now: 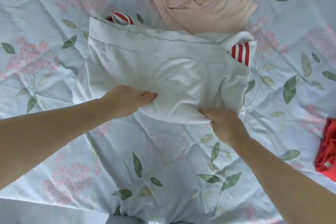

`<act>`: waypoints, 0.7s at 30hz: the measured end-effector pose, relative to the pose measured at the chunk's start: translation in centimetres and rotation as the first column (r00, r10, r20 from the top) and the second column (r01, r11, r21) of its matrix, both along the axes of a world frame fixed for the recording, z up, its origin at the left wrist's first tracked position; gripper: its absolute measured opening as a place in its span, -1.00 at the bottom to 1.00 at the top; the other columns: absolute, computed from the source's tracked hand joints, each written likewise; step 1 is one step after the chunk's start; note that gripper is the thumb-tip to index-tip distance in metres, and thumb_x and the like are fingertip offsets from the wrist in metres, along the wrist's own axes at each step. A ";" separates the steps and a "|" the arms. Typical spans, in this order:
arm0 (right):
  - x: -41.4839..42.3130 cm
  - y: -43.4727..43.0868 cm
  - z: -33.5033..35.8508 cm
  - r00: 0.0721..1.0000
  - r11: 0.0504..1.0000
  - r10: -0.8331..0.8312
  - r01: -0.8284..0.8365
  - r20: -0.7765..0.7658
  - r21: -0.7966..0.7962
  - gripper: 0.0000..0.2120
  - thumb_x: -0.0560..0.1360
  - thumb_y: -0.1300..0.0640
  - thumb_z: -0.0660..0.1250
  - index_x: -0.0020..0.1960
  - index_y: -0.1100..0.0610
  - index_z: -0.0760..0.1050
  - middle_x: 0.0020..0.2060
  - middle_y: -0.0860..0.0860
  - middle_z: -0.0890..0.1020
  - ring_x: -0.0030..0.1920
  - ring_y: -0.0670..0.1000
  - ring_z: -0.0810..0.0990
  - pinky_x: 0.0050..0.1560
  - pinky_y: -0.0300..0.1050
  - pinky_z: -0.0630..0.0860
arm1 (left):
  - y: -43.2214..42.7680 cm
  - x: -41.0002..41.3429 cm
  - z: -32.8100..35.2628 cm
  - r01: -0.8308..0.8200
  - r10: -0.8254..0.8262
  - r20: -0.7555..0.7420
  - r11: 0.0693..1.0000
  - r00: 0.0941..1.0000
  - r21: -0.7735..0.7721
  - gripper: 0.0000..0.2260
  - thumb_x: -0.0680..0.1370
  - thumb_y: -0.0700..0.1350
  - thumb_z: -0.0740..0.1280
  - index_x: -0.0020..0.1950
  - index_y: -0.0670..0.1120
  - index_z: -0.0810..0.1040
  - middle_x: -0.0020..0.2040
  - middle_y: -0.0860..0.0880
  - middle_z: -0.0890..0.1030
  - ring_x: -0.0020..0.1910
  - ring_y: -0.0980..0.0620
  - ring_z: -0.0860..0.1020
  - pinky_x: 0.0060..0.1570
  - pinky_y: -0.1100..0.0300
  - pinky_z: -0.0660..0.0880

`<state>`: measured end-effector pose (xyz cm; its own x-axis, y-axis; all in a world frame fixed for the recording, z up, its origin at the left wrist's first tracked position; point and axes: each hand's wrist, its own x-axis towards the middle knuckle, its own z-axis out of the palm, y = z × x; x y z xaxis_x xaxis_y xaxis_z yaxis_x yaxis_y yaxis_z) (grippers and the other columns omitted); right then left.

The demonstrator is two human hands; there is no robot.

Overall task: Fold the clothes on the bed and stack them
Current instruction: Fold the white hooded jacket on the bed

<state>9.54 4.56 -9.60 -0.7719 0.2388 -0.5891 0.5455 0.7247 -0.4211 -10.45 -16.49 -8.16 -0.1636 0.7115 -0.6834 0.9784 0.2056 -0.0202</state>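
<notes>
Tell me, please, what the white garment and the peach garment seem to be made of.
The white garment: likely a smooth matte knit, cotton or synthetic unclear; it shows a ribbed band and soft creases. The peach garment: apparently thin, soft jersey, matte; it crumples into fine folds.

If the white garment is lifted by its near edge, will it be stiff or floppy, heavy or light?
Probably floppy: the white garment bunches where the left hand and right hand pinch it, so it may sag between them. Likely light, as the cloth looks thin and wrinkles softly. The striped cuff sticks out loosely and might slip from the fold.
</notes>
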 end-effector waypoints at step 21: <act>-1.4 6.9 -0.7 0.350 0.386 -0.918 0.895 -0.184 -0.221 -0.89 0.46 0.17 0.33 -0.08 0.16 0.42 -0.32 -0.04 0.41 -0.27 0.00 0.42 -0.34 -0.20 0.33 | 10.4 -1.5 -3.2 -0.813 0.755 0.302 0.534 0.582 0.232 -0.48 0.57 0.04 0.24 0.47 0.17 0.10 -0.14 -0.06 0.58 -0.16 -0.10 0.57 -0.16 0.03 0.51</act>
